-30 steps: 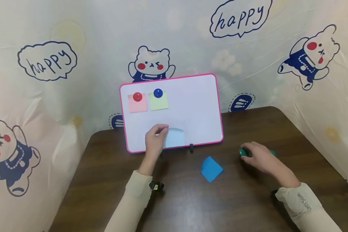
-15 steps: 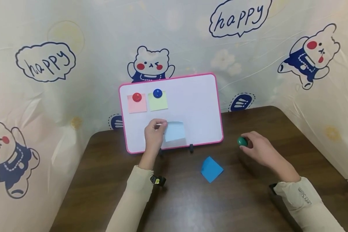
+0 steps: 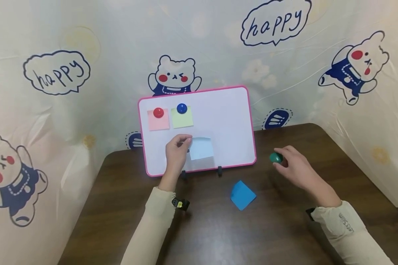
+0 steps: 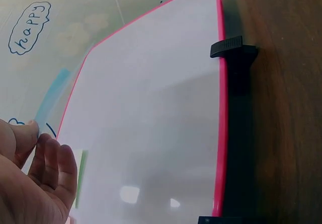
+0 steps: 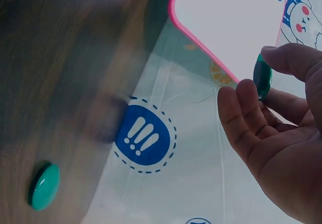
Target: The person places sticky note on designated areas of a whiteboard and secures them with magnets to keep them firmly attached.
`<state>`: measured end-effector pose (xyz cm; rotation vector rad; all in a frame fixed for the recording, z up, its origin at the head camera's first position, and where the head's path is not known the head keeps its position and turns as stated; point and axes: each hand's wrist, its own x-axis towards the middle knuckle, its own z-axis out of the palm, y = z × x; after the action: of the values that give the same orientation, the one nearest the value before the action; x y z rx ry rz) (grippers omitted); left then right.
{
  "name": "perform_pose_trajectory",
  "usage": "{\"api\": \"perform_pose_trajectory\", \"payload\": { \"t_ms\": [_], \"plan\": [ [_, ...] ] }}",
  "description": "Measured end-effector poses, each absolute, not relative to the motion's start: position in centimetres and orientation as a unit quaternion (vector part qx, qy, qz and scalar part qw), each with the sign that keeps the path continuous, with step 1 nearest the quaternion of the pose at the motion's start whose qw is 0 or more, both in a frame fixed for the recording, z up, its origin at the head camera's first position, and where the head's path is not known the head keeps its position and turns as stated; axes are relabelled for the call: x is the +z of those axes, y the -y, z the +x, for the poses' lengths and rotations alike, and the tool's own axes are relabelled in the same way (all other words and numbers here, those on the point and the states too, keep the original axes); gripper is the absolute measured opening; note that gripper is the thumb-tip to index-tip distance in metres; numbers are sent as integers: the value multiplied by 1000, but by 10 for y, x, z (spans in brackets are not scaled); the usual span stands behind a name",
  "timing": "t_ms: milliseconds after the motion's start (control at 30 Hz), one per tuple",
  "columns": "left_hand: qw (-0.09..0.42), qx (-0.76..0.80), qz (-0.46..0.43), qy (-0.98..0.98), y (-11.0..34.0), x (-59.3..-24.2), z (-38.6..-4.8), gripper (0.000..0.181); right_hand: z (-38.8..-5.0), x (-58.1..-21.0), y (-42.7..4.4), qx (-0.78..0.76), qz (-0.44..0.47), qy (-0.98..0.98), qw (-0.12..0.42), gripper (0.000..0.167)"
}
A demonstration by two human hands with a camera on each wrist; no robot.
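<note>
My left hand pinches the left edge of a light blue sticky note in front of the lower middle of a pink-framed whiteboard. Seen edge-on in the left wrist view, the note stands off the board. Right of the board, my right hand holds a round green magnet between thumb and fingers, above the table. The magnet's dark back shows in the right wrist view. A red magnet sits on a pink note, and a blue magnet on a pale green note.
A bright blue sticky note lies on the brown table in front of the board. Another green magnet lies on the table in the right wrist view. Black clips support the board's lower edge. A printed cloth hangs behind.
The light blue note has risen along the board in my left hand. My right hand has lifted the green magnet from the table and moved it slightly forward.
</note>
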<state>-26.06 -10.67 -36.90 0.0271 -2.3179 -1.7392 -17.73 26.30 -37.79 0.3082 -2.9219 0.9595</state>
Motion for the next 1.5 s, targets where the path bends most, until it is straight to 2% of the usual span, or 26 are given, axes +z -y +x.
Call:
{"api": "perform_pose_trajectory", "payload": {
  "t_ms": [200, 500, 933, 1500],
  "plan": [
    [125, -586, 8, 800, 104, -366, -264, 18, -178, -379, -262, 316, 118, 940, 57, 52],
    [129, -581, 6, 804, 102, -364, -277, 18, -184, -380, -257, 307, 149, 934, 107, 56],
    [146, -564, -5, 813, 94, -351, -292, 17, -196, -384, -252, 288, 180, 927, 161, 54],
    [173, -539, -3, 824, 84, -342, -316, 13, -202, -381, -246, 309, 155, 926, 151, 48]
  ]
}}
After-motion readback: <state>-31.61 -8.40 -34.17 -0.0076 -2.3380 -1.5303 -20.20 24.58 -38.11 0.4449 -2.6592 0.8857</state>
